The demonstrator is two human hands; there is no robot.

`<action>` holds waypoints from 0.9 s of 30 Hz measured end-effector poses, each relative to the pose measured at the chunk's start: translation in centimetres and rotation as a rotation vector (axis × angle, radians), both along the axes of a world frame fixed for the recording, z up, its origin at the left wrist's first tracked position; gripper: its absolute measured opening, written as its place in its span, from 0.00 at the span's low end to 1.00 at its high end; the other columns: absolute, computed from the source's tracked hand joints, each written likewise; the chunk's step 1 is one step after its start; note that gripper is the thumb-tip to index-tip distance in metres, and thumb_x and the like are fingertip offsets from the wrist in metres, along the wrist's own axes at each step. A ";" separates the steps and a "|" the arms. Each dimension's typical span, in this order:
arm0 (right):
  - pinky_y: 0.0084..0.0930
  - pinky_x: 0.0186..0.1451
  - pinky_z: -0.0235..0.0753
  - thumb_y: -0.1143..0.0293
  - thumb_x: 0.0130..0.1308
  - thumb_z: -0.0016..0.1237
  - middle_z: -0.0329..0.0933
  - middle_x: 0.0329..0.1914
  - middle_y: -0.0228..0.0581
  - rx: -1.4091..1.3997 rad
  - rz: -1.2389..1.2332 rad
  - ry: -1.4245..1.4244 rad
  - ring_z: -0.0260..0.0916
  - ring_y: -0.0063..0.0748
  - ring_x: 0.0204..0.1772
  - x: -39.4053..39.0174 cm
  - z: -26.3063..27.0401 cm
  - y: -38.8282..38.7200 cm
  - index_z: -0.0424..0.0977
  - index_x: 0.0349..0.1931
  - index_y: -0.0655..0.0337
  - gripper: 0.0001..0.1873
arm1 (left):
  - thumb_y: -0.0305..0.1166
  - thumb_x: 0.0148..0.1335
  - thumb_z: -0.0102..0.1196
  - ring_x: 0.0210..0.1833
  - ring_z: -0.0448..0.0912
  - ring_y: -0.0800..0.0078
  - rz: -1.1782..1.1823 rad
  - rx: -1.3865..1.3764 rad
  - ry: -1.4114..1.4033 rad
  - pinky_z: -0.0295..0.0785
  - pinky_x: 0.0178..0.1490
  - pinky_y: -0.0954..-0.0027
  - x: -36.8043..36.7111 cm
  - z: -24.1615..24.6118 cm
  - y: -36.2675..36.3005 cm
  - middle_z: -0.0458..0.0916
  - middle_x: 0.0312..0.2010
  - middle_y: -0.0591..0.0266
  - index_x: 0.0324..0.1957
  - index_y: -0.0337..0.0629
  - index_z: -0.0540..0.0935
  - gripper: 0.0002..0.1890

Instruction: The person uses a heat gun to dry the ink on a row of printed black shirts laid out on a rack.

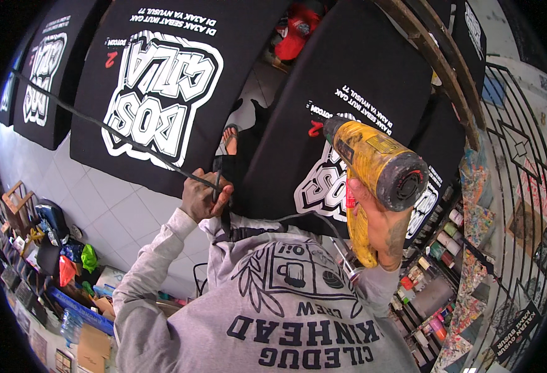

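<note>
My right hand [383,228] grips the handle of a worn yellow heat gun [371,147]. Its dark nozzle points up and left, over a black T-shirt [352,60] with a white-and-red print. A dark power cord [128,140] crosses from the upper left into my left hand [205,193], whose fingers are closed around it. From there the cord runs on across my waist towards the gun's handle. Another black T-shirt [236,28] with a large white print [161,93] lies flat, up and left of my left hand.
More printed black shirts [47,70] lie to both sides. A curved rack frame [436,60] and a metal grille [520,140] stand at right, above shelves of paint containers [448,242]. Tiled floor [100,196] shows at left, with a wooden stool [19,198], bags and a blue crate [79,310].
</note>
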State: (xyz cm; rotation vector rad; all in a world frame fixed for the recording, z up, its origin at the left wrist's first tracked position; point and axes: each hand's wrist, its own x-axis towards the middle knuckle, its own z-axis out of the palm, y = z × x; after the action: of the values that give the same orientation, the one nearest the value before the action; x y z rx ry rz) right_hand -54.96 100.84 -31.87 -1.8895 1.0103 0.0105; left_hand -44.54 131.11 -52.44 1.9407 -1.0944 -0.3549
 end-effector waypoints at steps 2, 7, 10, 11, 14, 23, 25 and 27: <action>0.31 0.54 0.76 0.71 0.60 0.67 0.81 0.47 0.39 0.200 -0.189 0.013 0.78 0.32 0.46 0.5 0.9 0.5 0.76 0.51 0.70 0.21 | 0.35 0.63 0.53 0.24 0.75 0.66 -0.006 0.013 -0.008 0.62 0.32 0.63 0.1 -0.1 0.1 0.78 0.24 0.69 0.27 0.50 0.80 0.08; 0.31 0.56 0.76 0.75 0.60 0.67 0.81 0.49 0.40 0.164 -0.108 -0.051 0.78 0.30 0.49 0.0 0.2 0.0 0.75 0.54 0.69 0.23 | 0.36 0.63 0.53 0.26 0.76 0.66 0.022 0.005 -0.001 0.63 0.33 0.63 -0.1 0.0 0.0 0.77 0.24 0.68 0.28 0.50 0.80 0.08; 0.30 0.57 0.76 0.75 0.60 0.67 0.81 0.51 0.42 0.253 -0.179 0.005 0.78 0.30 0.52 0.3 0.6 0.4 0.73 0.56 0.69 0.25 | 0.37 0.64 0.52 0.26 0.77 0.66 0.037 -0.019 0.025 0.65 0.33 0.63 -0.2 0.0 0.0 0.77 0.24 0.68 0.28 0.50 0.80 0.09; 0.31 0.57 0.76 0.74 0.60 0.67 0.81 0.51 0.41 0.226 -0.178 0.048 0.78 0.30 0.52 0.6 0.9 0.5 0.73 0.56 0.69 0.25 | 0.37 0.64 0.52 0.26 0.77 0.66 0.041 -0.005 0.021 0.66 0.33 0.63 -0.2 0.1 0.0 0.77 0.24 0.68 0.27 0.49 0.80 0.10; 0.31 0.57 0.76 0.73 0.59 0.68 0.81 0.48 0.40 0.246 -0.159 0.024 0.78 0.30 0.52 0.2 0.8 0.1 0.72 0.54 0.69 0.24 | 0.37 0.65 0.51 0.26 0.78 0.66 0.049 0.020 0.004 0.68 0.33 0.62 -0.3 0.2 -0.1 0.78 0.24 0.69 0.27 0.49 0.80 0.11; 0.31 0.58 0.75 0.73 0.59 0.68 0.80 0.50 0.40 0.192 -0.120 -0.037 0.77 0.31 0.52 -0.4 0.1 0.4 0.74 0.52 0.69 0.23 | 0.35 0.67 0.51 0.26 0.78 0.66 0.041 0.003 -0.030 0.68 0.33 0.62 -0.2 0.2 -0.3 0.78 0.23 0.69 0.26 0.49 0.80 0.12; 0.30 0.57 0.76 0.73 0.60 0.67 0.80 0.49 0.40 0.167 -0.100 -0.052 0.78 0.30 0.51 -0.6 0.2 0.4 0.74 0.51 0.69 0.21 | 0.34 0.67 0.51 0.25 0.77 0.66 0.026 -0.003 -0.044 0.67 0.32 0.62 -0.1 0.1 -0.2 0.78 0.23 0.70 0.26 0.49 0.80 0.12; 0.29 0.55 0.76 0.73 0.60 0.68 0.80 0.47 0.40 0.154 -0.099 -0.040 0.78 0.29 0.50 -0.6 0.2 0.5 0.74 0.51 0.69 0.22 | 0.35 0.68 0.51 0.25 0.77 0.66 0.048 -0.005 -0.013 0.65 0.32 0.62 -0.3 0.1 -0.2 0.78 0.23 0.70 0.26 0.49 0.80 0.12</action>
State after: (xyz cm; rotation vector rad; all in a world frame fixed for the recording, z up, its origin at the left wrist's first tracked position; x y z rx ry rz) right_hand -55.59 101.32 -31.65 -1.6929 1.0448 -0.0073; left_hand -44.82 130.88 -52.31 1.9641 -1.0545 -0.3134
